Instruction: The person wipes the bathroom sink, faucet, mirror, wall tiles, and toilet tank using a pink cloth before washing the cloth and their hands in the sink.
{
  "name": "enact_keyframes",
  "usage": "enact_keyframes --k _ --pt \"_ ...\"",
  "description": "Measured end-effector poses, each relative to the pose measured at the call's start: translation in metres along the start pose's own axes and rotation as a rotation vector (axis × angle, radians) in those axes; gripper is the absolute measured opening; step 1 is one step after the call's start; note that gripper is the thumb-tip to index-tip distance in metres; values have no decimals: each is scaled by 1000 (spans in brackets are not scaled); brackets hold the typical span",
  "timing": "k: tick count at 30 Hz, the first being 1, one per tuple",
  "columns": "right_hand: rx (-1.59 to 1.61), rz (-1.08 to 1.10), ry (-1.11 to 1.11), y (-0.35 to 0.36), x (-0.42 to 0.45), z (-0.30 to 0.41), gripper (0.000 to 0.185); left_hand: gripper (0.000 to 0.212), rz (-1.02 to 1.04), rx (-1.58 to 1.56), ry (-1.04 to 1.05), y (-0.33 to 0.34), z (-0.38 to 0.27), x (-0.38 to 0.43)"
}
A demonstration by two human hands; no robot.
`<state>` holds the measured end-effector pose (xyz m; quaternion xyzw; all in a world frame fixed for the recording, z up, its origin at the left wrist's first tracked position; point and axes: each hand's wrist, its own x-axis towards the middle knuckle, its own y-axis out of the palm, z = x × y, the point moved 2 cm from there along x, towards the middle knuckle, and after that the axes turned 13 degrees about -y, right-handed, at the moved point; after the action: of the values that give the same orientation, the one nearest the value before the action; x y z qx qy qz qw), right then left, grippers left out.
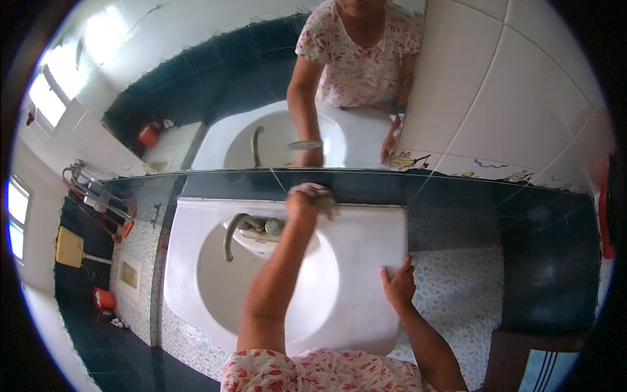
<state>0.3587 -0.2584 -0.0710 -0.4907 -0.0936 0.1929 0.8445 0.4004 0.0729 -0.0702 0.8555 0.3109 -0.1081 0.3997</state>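
Note:
My left hand reaches across the white ceramic washbasin to its back ledge. A greyish scrubbing pad or cloth is in its fingers, blurred, against the foot of the dark wall tiles. At the basin's right edge is my right hand, thumb on top and fingers over the outer side. A gooseneck tap with a round knob stands left of my left forearm. That forearm covers part of the bowl.
Above the ledge a wall mirror reflects me and the basin. On the left are a yellow cistern, a floor-level toilet pan, a red bucket and pipes with a hose. A dark brown panel stands at lower right.

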Motion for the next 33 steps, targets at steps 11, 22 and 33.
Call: enact_keyframes --k 11,22,33 --pt "17 25 40 -5 -1 6 77 19 -117 -155 457 -2 -102 -155" --pt "-268 -246 -209 11 -5 10 70 10 -45 -99 597 -169 -197 -225" --pt "-396 -51 -48 60 -21 111 76 17 142 161 -127 -60 -148 -100"
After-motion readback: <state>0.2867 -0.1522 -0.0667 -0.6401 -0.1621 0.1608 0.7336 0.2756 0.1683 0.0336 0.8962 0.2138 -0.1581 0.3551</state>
